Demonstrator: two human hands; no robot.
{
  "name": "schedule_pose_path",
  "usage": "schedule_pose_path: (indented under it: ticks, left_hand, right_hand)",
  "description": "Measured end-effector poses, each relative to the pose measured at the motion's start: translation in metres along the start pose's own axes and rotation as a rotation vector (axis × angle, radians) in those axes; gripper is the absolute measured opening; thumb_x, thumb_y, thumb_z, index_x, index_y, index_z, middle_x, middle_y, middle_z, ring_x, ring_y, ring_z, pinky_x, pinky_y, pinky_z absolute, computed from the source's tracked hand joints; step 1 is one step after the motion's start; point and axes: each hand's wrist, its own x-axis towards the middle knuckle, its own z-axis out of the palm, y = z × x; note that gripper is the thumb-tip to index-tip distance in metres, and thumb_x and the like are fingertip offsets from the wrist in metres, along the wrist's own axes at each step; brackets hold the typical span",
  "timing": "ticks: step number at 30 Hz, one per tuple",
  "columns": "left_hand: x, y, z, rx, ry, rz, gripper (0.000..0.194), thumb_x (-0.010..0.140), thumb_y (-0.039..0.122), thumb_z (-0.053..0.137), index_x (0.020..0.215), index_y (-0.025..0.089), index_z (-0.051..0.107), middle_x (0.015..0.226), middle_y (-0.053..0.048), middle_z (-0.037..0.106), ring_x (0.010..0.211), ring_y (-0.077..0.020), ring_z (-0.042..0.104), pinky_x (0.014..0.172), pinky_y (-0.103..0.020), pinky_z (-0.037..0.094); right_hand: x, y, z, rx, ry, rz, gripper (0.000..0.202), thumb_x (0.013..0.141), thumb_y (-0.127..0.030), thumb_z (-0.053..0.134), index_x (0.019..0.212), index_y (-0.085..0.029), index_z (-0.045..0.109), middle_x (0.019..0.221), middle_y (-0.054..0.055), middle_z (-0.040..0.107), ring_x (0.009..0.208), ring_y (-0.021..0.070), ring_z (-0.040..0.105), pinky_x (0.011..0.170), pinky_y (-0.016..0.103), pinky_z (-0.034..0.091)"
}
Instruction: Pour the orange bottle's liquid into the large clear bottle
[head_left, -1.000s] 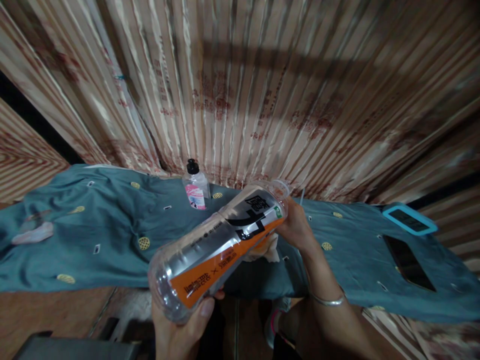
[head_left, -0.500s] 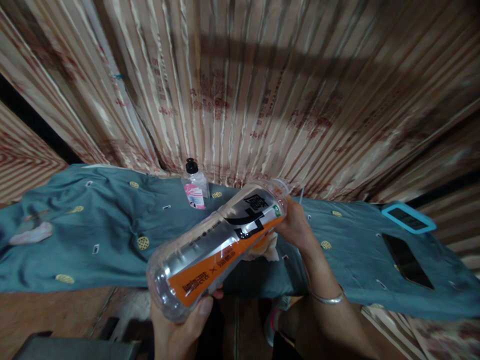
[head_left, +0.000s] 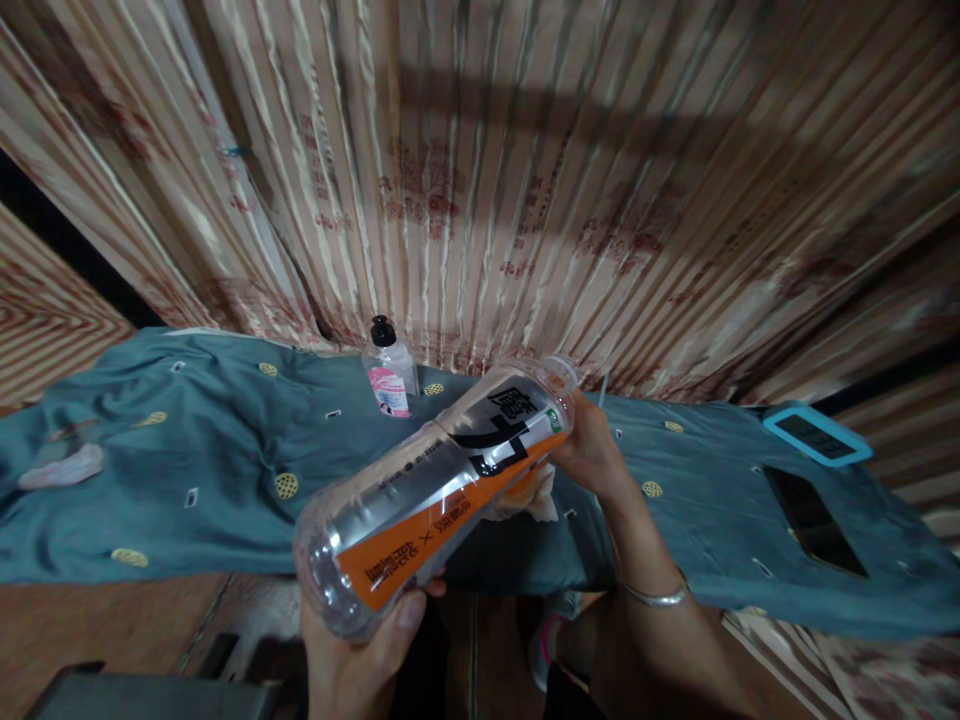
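A large clear plastic bottle (head_left: pixel 435 490) with a silver and orange label lies tilted between my hands, its neck up to the right. My left hand (head_left: pixel 367 640) is wrapped round its base, thumb on the near side. Up by the neck, my right hand (head_left: pixel 589 445) grips the bottle from behind, so most of those fingers are hidden. Under the bottle, partly covered by it, is a crumpled pale and orange item (head_left: pixel 536 495) whose kind I cannot make out. Behind the bottle stands a small clear bottle (head_left: pixel 388 375) with a black cap and pink label.
A green cloth with yellow prints (head_left: pixel 225 450) covers the long surface. On its right lie a dark phone (head_left: pixel 814 520) and a blue-framed display (head_left: pixel 817 436). A pale item (head_left: pixel 64 468) lies at the left. Striped curtain (head_left: pixel 480 180) hangs behind; a grey stool-like object (head_left: pixel 150 695) stands lower left.
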Motion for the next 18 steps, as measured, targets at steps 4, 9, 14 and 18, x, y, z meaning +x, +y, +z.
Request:
schedule_pose_path:
  ticks: [4, 9, 14, 18]
  left_hand:
    - [0.0018, 0.0028, 0.0025, 0.014, -0.091, 0.065, 0.029, 0.082, 0.04, 0.086, 0.097, 0.019, 0.071, 0.073, -0.007, 0.076, 0.059, -0.026, 0.074, 0.056, -0.032, 0.064]
    - [0.0, 0.0055, 0.005, -0.006, 0.014, 0.017, 0.036, 0.082, 0.042, 0.087, 0.107, 0.023, 0.068, 0.077, -0.004, 0.077, 0.06, -0.023, 0.073, 0.057, -0.029, 0.063]
    - [-0.0005, -0.0004, -0.0037, 0.021, -0.115, 0.05, 0.03, 0.084, 0.039, 0.085, 0.097, 0.019, 0.067, 0.075, -0.008, 0.077, 0.062, -0.0266, 0.075, 0.058, -0.033, 0.064]
    - [-0.0017, 0.0017, 0.0015, 0.022, -0.045, 0.021, 0.037, 0.081, 0.042, 0.088, 0.097, 0.021, 0.063, 0.074, -0.005, 0.076, 0.061, -0.0235, 0.074, 0.059, -0.03, 0.064]
  right_hand:
    - [-0.0003, 0.0013, 0.0009, -0.006, -0.004, 0.008, 0.04, 0.076, -0.025, 0.066, 0.116, -0.02, 0.069, 0.104, 0.008, 0.08, 0.097, 0.0296, 0.078, 0.084, 0.036, 0.061]
    - [-0.0001, 0.0028, 0.0017, -0.009, 0.011, 0.009, 0.044, 0.075, -0.026, 0.066, 0.118, -0.02, 0.069, 0.106, 0.008, 0.081, 0.097, 0.0295, 0.077, 0.084, 0.037, 0.061]
    - [0.0002, 0.0034, 0.0021, 0.004, 0.005, -0.012, 0.041, 0.078, -0.028, 0.066, 0.118, -0.02, 0.068, 0.11, 0.01, 0.08, 0.1, 0.0297, 0.078, 0.084, 0.036, 0.061]
    - [0.0007, 0.0029, 0.0016, 0.015, -0.008, 0.007, 0.042, 0.077, -0.029, 0.068, 0.118, -0.02, 0.067, 0.107, 0.008, 0.081, 0.101, 0.0304, 0.077, 0.084, 0.037, 0.06]
